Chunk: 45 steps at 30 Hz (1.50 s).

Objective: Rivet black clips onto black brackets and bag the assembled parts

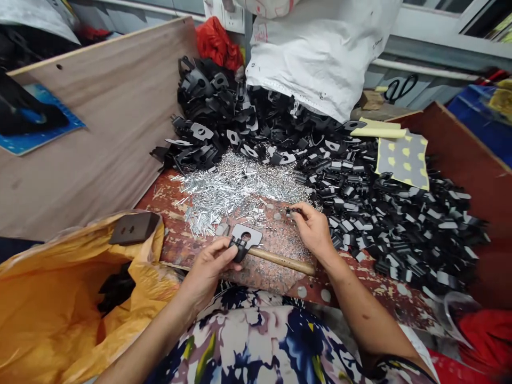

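My left hand [214,261] is closed on a black plastic bracket [248,234] with a flat grey face and a round hole, held just above the bench near its front edge. A hammer's wooden handle [282,260] lies on the bench beside the bracket, its head hidden or hard to make out. To the right, my right hand [314,229] has its thumb and fingers pinched at a small dark piece [294,211], too small to name. Beyond both hands spreads a heap of silver metal pins [236,186].
Black brackets [204,96] are piled at the back under a white sack [308,58]. Small black clips [384,224] cover the right side. A wooden board [120,106] walls the left, above an orange sack [152,309]. A yellow-spotted grey sheet [403,160] lies on the clips.
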Motion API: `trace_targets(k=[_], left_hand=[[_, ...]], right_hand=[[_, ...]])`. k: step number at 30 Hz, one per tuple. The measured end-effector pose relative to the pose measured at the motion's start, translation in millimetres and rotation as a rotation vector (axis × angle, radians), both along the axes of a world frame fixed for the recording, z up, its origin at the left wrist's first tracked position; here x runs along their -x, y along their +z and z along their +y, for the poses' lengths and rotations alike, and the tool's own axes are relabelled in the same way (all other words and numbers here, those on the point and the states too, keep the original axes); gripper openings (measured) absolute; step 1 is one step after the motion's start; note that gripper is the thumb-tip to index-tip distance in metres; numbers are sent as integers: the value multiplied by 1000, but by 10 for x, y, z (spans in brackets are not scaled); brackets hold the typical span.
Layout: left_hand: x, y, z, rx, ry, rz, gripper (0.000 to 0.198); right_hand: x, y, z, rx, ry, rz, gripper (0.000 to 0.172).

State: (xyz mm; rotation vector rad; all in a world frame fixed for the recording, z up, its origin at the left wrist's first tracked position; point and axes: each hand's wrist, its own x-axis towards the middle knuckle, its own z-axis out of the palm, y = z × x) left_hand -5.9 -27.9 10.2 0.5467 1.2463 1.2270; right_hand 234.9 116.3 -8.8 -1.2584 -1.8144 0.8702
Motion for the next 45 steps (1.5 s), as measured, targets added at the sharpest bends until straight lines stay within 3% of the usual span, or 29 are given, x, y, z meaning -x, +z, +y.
trace_targets(k=[4,6,14,17,21,26,32,36,41,45], left_hand=[[-23,5,-9,7,-28,-8,25],[-47,9,2,2,-60,-15,26],[-20,-34,-40,7,-61,8,27],[-14,-41,-41,4,-86,4,26],[-76,-18,3,-27,-97,-28,21],[-216,32,89,-95,-112,-113,19],[-247,6,98,-161,-132,-173,21],[-204,9,76,-166,-136,-212,21],[-137,-30,62,-160,-137,-211,23],[28,-90,-24,-173,-127,-65,23]], right_hand=[[-28,-71,-43,309,-21,327,26],[-9,-101,-56,357,-29,357,28],[4,-167,-81,82,8,104,17],[5,-102,-91,-108,32,-72,11],[119,85,-234,-392,15,-190,26],[416,257,-545,-430,136,-185,29],[607,160,-707,-456,158,-32,33],[644,120,-735,-394,177,102,36],[689,115,-830,-338,218,99,37],[713,80,-980,-44,337,183,33]])
